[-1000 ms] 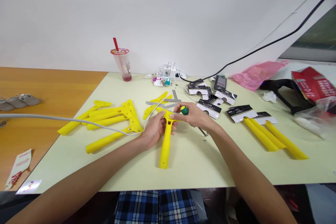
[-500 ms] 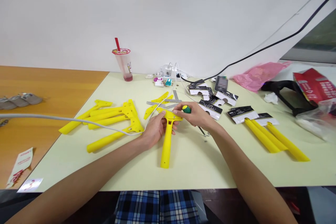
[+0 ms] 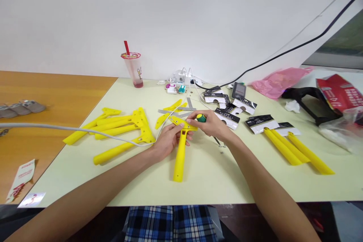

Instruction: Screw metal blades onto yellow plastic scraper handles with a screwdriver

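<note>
At the left, we note the loose yellow handles (image 3: 113, 154), lying on the pale table (image 3: 136, 191). A grey cable (image 3: 70, 125) crosses them and passes close beside the left hand (image 3: 167, 140) (whether it touches, we cannot tell). If the left forearm swings outward, we judge that it could snag the cable and drag the handles along.

The left hand grasps the yellow T-shaped tool (image 3: 179, 155) at its head, thumb on top. The tool is centred before us, its shaft pointing toward the body. Should this grip loosen, the head could twist under pressure from the other side.

Just behind lie metal strips (image 3: 187, 109); a careless reach past the head could scatter them.

The right hand (image 3: 209, 121) keeps a screwdriver (image 3: 201, 118) tucked in its grasp, while its fingertips pinch at the tool's right end. With the grip divided in this way, the screwdriver could slip. Below the right wrist lie small metal parts (image 3: 222, 146); a lowered wrist could sweep them aside.
</note>
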Tool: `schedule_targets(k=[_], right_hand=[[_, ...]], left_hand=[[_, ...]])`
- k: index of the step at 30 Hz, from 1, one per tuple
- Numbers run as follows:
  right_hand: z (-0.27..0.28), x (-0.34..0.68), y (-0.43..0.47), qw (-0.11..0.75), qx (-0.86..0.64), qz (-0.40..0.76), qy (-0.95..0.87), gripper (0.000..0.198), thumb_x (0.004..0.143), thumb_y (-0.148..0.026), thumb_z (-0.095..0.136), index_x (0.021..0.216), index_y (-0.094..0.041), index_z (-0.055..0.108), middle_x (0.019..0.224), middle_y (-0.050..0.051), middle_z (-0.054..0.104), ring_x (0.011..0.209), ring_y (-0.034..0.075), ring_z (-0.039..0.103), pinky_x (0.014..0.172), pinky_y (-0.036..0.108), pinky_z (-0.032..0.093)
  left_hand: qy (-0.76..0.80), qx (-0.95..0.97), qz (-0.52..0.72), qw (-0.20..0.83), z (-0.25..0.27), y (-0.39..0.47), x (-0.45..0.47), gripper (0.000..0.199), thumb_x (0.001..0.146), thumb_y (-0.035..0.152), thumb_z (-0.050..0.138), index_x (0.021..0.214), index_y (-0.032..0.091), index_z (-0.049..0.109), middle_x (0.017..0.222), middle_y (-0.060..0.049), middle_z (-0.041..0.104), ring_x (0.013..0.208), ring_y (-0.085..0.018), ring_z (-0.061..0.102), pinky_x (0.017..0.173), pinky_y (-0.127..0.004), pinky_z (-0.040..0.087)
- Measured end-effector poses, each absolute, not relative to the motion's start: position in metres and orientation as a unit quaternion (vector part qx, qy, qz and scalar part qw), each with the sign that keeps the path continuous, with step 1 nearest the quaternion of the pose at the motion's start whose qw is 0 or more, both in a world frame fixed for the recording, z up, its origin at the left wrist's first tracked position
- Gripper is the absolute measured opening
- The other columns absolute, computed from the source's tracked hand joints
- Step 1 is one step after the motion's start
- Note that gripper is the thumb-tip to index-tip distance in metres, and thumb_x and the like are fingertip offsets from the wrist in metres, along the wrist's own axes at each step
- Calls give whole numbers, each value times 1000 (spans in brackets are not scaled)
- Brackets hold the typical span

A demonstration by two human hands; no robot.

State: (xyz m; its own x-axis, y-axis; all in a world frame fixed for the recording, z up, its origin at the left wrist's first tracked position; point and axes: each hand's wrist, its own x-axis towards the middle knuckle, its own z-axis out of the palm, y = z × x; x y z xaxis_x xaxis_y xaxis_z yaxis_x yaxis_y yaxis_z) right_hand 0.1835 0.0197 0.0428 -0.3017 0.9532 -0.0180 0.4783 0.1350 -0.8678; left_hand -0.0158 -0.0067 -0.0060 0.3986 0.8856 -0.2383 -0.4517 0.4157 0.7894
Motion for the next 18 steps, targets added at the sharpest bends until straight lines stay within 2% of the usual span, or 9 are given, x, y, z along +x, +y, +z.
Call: schedule_targets(k=[11,18], right_hand=[[48,184,19,292,-511,402,-701,45,88,-64,79,94,-20,81,89,8,78,58,12,43,51,30,31],[55,185,16,291,-515,403,-699,42,88,-62,81,93,-20,82,92,8,79,59,11,43,52,29,31]], left_hand=[[335,331,437,766,-6,-9,-17,17,98,26,76,104,11,73,97,-18,82,78,-21,77,66,-31,65],[339,341,434,762,-6,-9,-18,15,98,22,75,107,11,74,103,-18,83,80,-20,77,69,-31,65]])
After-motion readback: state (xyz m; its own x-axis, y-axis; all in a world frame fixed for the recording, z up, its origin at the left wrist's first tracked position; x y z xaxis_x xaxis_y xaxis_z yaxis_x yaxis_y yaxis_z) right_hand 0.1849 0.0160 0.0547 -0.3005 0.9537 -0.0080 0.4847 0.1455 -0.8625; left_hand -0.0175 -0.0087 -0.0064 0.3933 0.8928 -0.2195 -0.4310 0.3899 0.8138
